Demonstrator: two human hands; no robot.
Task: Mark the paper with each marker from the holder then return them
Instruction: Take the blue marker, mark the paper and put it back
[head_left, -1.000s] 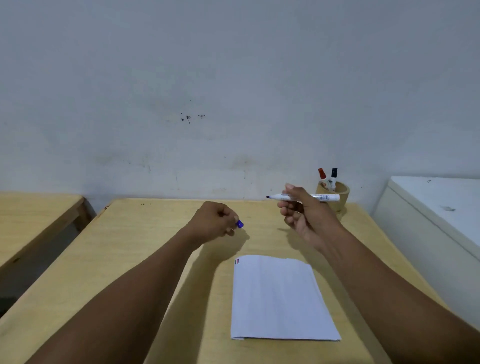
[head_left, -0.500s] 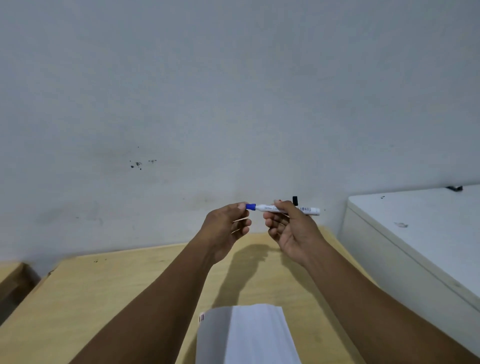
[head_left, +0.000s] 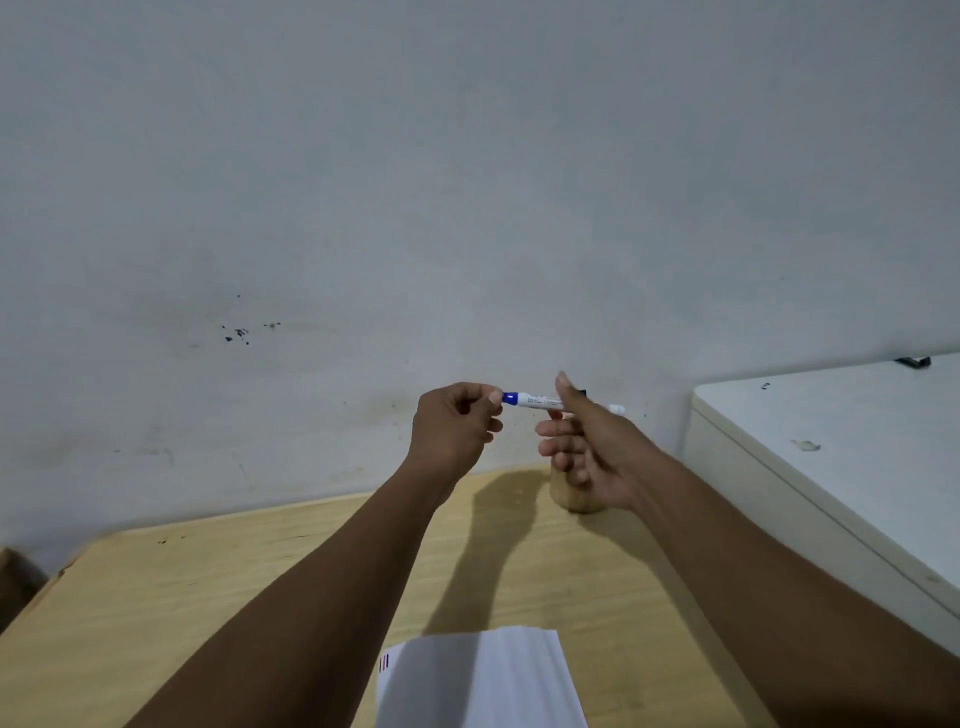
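I hold a white marker with a blue cap (head_left: 540, 401) level in front of the wall, above the far end of the wooden table (head_left: 218, 587). My left hand (head_left: 454, 426) pinches the blue cap end. My right hand (head_left: 587, 441) grips the barrel between thumb and fingers. The wooden holder (head_left: 569, 496) shows only partly behind my right hand; a black marker tip (head_left: 582, 392) peeks above my thumb. The white paper (head_left: 483, 680) lies at the near edge, with short red and blue marks at its top left corner (head_left: 384, 663).
A white cabinet (head_left: 841, 441) stands right of the table, with a small dark object (head_left: 911, 361) at its far edge. A grey wall runs behind. Another wooden surface's corner (head_left: 13, 577) shows at the far left.
The blue cap, apart from the marker in my left hand a second ago, now sits on the marker's tip. Both hands rose and came together. The camera tilted up, so less paper shows.
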